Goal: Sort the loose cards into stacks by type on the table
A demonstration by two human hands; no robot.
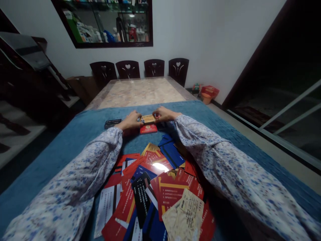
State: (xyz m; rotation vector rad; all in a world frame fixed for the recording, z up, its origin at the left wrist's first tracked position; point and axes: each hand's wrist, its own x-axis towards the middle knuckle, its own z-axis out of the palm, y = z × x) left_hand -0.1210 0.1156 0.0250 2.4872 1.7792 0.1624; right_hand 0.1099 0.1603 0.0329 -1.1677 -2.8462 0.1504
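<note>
A stack of yellow cards point(147, 119) lies on the blue cloth between my two hands. My left hand point(130, 122) grips its left end, thumb toward me and fingers on the far side. At the right end, my right hand point(165, 114) closes its bent fingers on the same stack. Just in front of it is a red card stack point(148, 129), close to my left thumb. A black card stack point(112, 123) sits left of my left hand. Nearer to me, between my forearms, spreads a loose pile of red, blue, black, white and beige cards point(173, 192), overlapping at many angles.
A blue cloth point(62, 147) covers the near part of the long table, with a patterned tabletop point(140, 90) beyond. Several dark chairs point(127, 68) stand at the far end. A red bag point(210, 90) is on the floor at right, and a glazed cabinet point(112, 25) is in the wall.
</note>
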